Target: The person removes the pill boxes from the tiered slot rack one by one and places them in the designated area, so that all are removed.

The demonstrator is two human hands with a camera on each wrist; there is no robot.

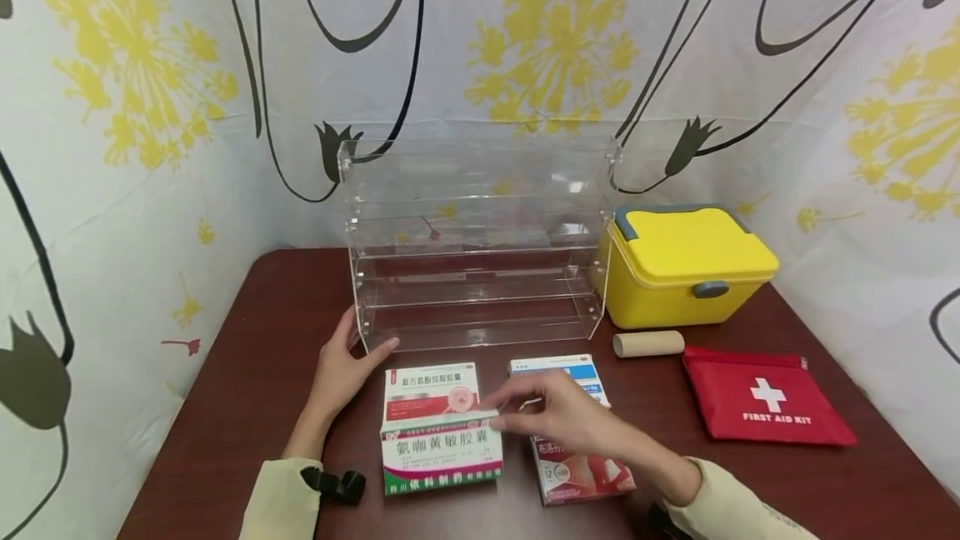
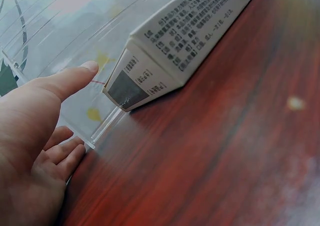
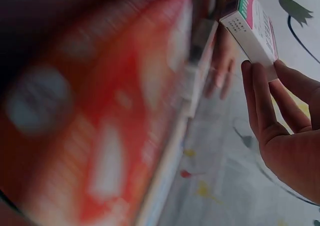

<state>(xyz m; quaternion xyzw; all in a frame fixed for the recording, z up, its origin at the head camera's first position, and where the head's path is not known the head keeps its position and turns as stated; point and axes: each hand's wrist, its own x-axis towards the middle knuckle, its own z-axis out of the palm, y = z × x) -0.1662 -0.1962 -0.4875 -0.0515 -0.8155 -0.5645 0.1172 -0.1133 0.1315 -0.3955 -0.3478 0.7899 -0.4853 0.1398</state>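
My right hand [image 1: 555, 411] pinches a white medicine box [image 1: 442, 452] with a green and magenta band by its right end. Thumb and fingers stand on opposite sides of this box [image 3: 252, 28] in the right wrist view. Behind it, partly covered, is a red-and-white medicine box [image 1: 431, 390]. My left hand [image 1: 337, 369] grips the lower left corner of a clear acrylic tiered rack [image 1: 480, 298]. Its thumb reaches along the front, and the fingers bend at the side panel, as the left wrist view shows. Below my right hand are a reddish medicine box [image 1: 585, 477] and a blue-and-white one [image 1: 573, 369].
A yellow lidded box [image 1: 690, 273] stands right of the rack. Before it lie a beige roll [image 1: 648, 344] and a red first aid pouch [image 1: 765, 398]. The dark red-brown table [image 1: 225, 407] meets patterned white curtains [image 1: 480, 73] at the back and sides.
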